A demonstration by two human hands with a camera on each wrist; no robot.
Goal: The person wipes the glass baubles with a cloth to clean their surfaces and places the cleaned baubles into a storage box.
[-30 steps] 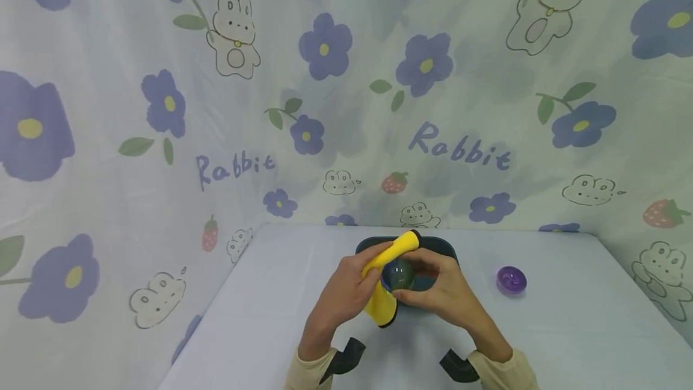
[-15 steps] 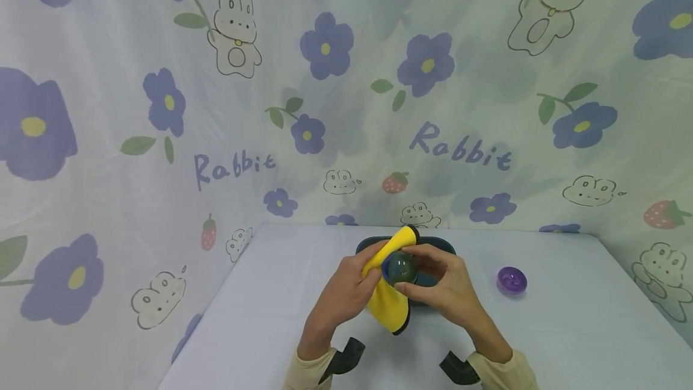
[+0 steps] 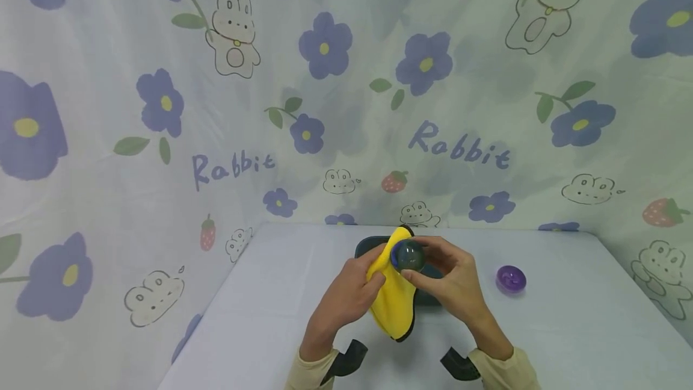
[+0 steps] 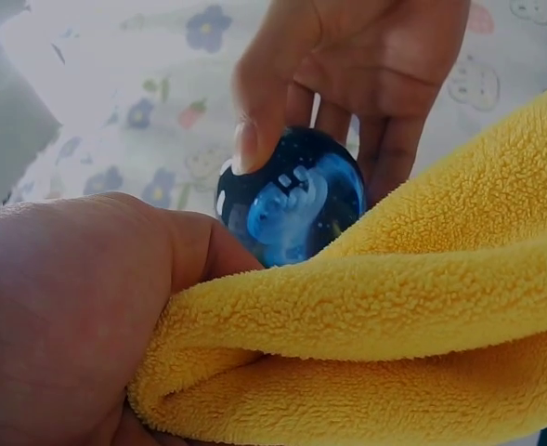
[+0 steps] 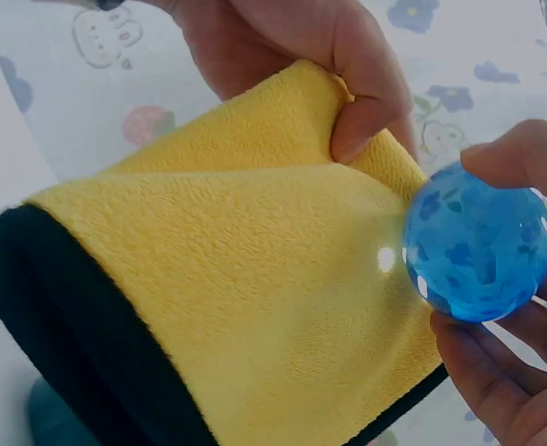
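The blue glass ball (image 3: 408,256) sits between the thumb and fingers (image 5: 482,372) of the right hand (image 3: 452,284), pinched and lifted off the counter (image 3: 563,330). Against its left side presses a yellow cloth (image 3: 393,300) with a black edge — the left hand (image 3: 346,297) grips it, thumb and fingers (image 5: 366,116) clamped on a fold, the rest hanging below the fingers. Behind both hands a dark tray (image 3: 368,247) lies on the counter. Off to the right of the right hand's fingers, well apart, rests a small purple dish (image 3: 511,280) — alone on the white cover.
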